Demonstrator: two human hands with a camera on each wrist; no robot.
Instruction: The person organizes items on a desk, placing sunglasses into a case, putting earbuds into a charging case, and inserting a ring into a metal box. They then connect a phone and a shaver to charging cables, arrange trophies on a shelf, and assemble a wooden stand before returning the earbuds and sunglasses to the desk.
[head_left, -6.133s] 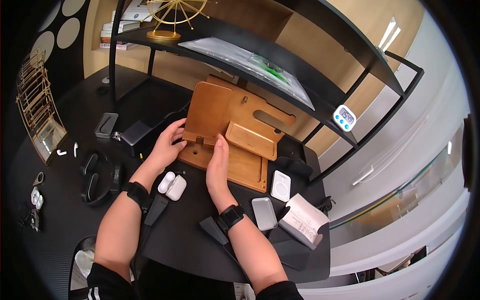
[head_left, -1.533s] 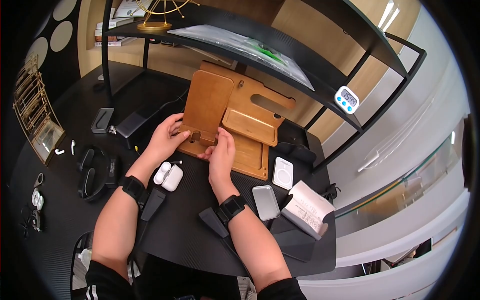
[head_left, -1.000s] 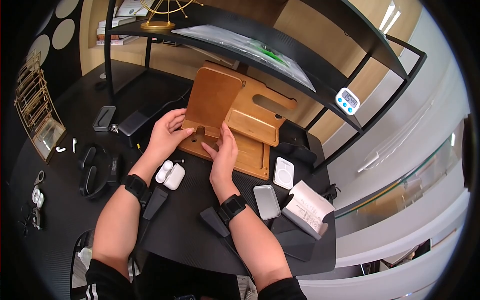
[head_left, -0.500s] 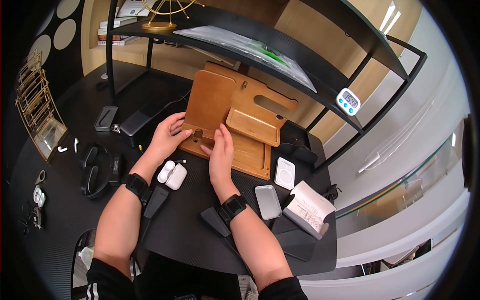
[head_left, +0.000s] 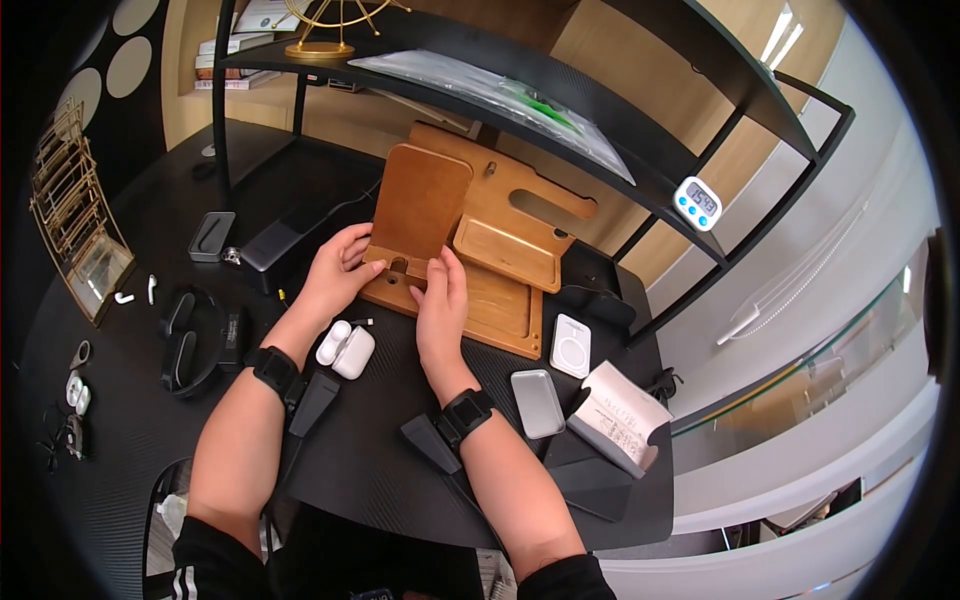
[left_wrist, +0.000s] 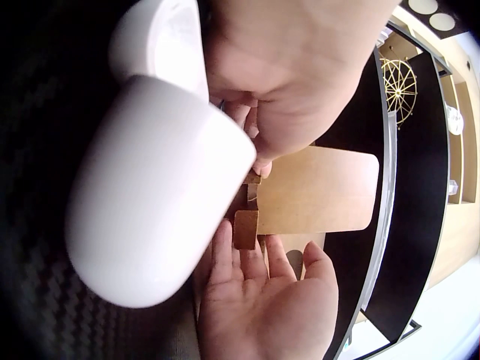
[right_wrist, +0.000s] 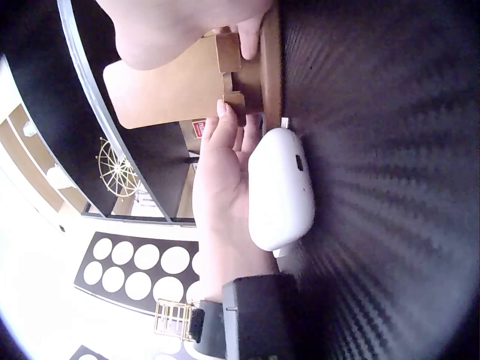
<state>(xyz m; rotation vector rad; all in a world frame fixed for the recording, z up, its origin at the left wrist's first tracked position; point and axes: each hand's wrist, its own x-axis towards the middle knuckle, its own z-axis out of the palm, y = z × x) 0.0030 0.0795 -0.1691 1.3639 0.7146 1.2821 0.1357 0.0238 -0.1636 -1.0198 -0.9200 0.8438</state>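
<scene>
In the head view a brown wooden docking stand rises at the back of the desk, its upright panel (head_left: 420, 200) leaning back above a notched ledge (left_wrist: 245, 229). My left hand (head_left: 335, 278) grips the ledge's left end, thumb on top; its other fingers are partly hidden behind. At the right end my right hand (head_left: 440, 310) touches the ledge with nearly straight fingers, palm turned inward. Below lies the stand's base (head_left: 500, 325) with a recessed tray, and a shallow wooden tray (head_left: 508, 255) sits above it. A white earbud case (right_wrist: 281, 191) stands open in front of my left wrist.
To the right lie a white round-marked charger (head_left: 571, 346), a grey shallow tray (head_left: 537, 404) and an opened white box (head_left: 618, 420). Black headphones (head_left: 180, 345) and loose earbuds (head_left: 152, 290) are at left. A black shelf (head_left: 500, 85) with a timer (head_left: 697, 203) overhangs the back.
The upright panel swung right, then back left, and now stands slightly right again. Since the oldest frame my left thumb has come onto the ledge. Both hands stay at its ends.
</scene>
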